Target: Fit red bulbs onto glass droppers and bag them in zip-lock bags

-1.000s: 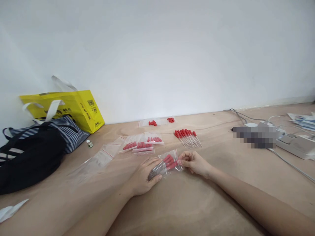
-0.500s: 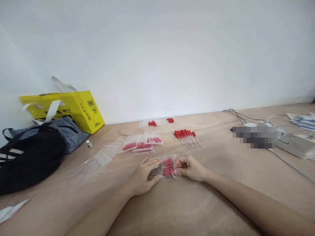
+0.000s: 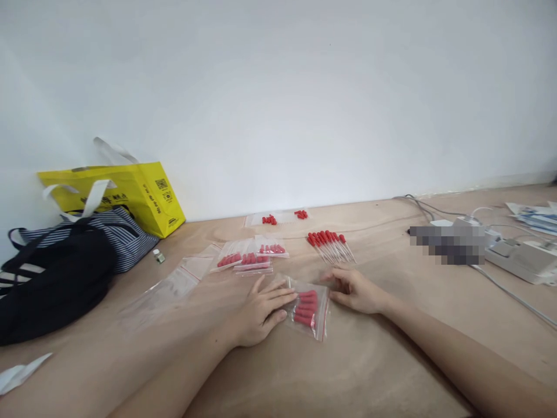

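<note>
A clear zip bag with several red rubber bulbs inside lies flat on the table, tilted a little. Over its left edge rest the outstretched fingers of my left hand, open and flat. My right hand is at the bag's upper right corner, fingers curled loosely and apart; whether a fingertip still touches the plastic is hard to see. Behind it lie several droppers with red bulbs, side by side. Several filled zip bags are stacked beyond my left hand.
Flat clear bags lie to the left. At the wall, small red pieces rest on a plastic sheet. A yellow bag, a black bag and a small bottle stand left. A power strip with cables is right.
The filled zip bag has turned clockwise and shifted slightly right and nearer. My right hand has let go of its edge and moved right. My left fingers have flattened onto it.
</note>
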Demonstrator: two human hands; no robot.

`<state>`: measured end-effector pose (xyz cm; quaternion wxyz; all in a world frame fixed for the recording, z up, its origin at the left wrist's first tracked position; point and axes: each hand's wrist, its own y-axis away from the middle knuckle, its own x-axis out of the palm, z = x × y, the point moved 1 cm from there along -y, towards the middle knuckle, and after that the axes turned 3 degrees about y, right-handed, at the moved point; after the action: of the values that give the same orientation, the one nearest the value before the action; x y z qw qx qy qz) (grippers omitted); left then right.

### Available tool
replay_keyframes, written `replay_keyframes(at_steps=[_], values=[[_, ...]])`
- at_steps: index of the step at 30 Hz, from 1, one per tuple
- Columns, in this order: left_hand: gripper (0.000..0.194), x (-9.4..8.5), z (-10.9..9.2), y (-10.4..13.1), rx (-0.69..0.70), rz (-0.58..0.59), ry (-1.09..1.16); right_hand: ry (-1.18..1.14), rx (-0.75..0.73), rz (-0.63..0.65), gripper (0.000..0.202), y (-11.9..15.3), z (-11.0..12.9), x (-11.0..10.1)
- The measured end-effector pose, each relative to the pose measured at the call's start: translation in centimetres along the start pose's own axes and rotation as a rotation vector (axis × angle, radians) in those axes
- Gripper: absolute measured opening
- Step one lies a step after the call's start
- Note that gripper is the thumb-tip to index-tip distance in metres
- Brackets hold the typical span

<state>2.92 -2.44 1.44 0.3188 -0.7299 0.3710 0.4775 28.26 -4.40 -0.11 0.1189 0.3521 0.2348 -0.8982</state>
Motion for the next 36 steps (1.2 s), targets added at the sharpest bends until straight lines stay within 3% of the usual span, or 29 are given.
replay_keyframes(at_steps=[3, 7, 9, 12, 16, 20, 29, 33, 36], values=[[0.037, 0.3, 0.3, -1.2, 0.068, -0.046, -0.081, 0.076, -0.112, 0.091, 0.025, 0.5, 0.4, -0.4], [0.030, 0.7, 1.3, -2.2, -0.040, -0.390, -0.161, 0.344, -0.201, 0.011, 0.024, 0.9, 0.7, 0.3], [0.024, 0.7, 1.1, -1.9, -0.037, -0.486, -0.114, 0.507, -0.254, -0.036, 0.023, 1.0, 0.8, 0.8], [0.023, 0.8, -0.1, -0.5, 0.134, -0.464, -0.056, 0.678, -0.353, -0.101, 0.023, 1.0, 0.9, 1.5], [0.030, 1.1, -1.5, 0.7, 0.348, -0.429, -0.145, 0.769, -0.470, -0.164, 0.024, 0.9, 1.0, 2.0], [0.015, 1.3, -1.2, 0.4, 0.337, -0.453, -0.244, 0.792, -0.540, -0.177, 0.025, 0.8, 1.0, 1.9], [0.021, 1.2, -0.5, 0.0, 0.261, -0.432, -0.130, 0.842, -0.687, -0.169, 0.021, 0.8, 1.1, 2.0], [0.027, 1.3, -0.3, -0.1, 0.244, -0.460, -0.189, 0.803, -0.575, -0.246, 0.023, 0.5, 0.6, 2.2], [0.019, 1.5, -0.1, -0.4, 0.283, -0.504, -0.308, 0.733, -0.464, -0.292, 0.023, 0.3, 0.5, 2.1]])
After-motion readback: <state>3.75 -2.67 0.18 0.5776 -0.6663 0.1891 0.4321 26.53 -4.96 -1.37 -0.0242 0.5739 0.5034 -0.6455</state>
